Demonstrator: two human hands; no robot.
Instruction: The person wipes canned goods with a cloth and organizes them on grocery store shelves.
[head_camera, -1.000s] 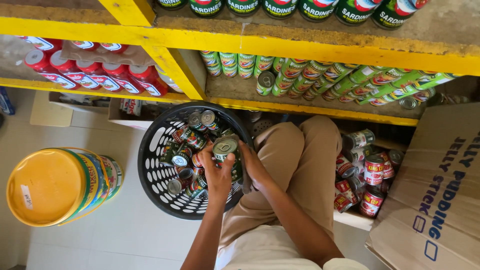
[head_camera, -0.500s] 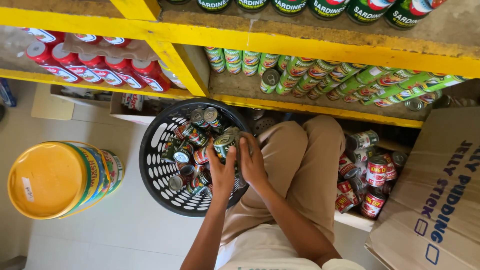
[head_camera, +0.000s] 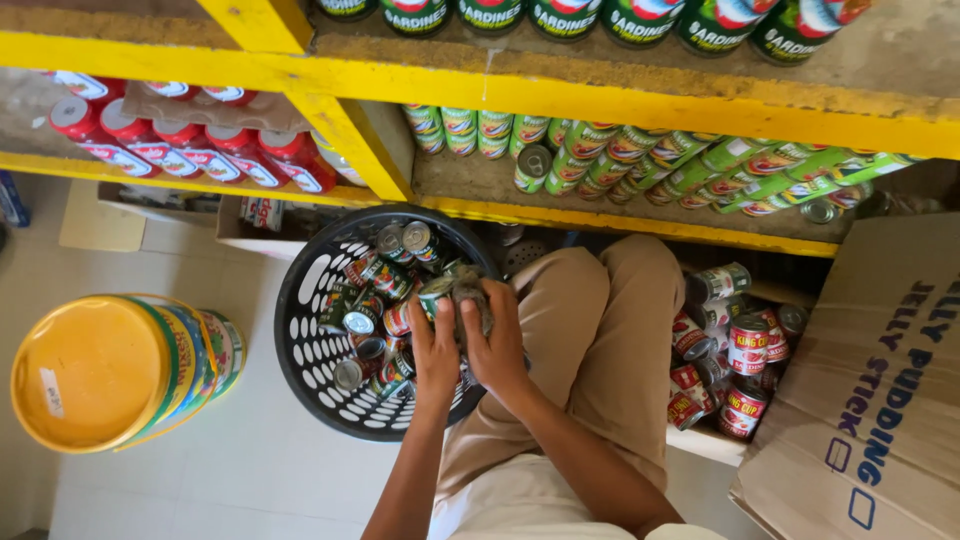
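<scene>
Left hand: the left hand (head_camera: 436, 352) is over the black basket (head_camera: 305, 300); its fingers are wrapped around a small tin can (head_camera: 436, 293) with a green label; the can is at the near edge of the basket, just above the pile.
Right hand: the right hand (head_camera: 497, 340) is right beside the left one; it presses a grey cloth (head_camera: 468, 290) against the same can; its fingers are curled on the cloth.
Basket: round, black, full of holes; it sits on the pale floor; many little cans (head_camera: 378, 300) lie in it, tipped all ways.
Legs: the person sits with knees bent, in tan trousers (head_camera: 590, 340), touching the basket.
Yellow bucket: a big tub with a yellow lid (head_camera: 90, 370) stands on the floor, left of the basket, a little apart.
Shelves: yellow shelves (head_camera: 560, 100) hold rows of green cans (head_camera: 640, 160) and red cans (head_camera: 180, 140).
Right side: more red cans (head_camera: 735, 360) stand low by the knee; a brown cardboard box (head_camera: 870, 400) is next to them.
</scene>
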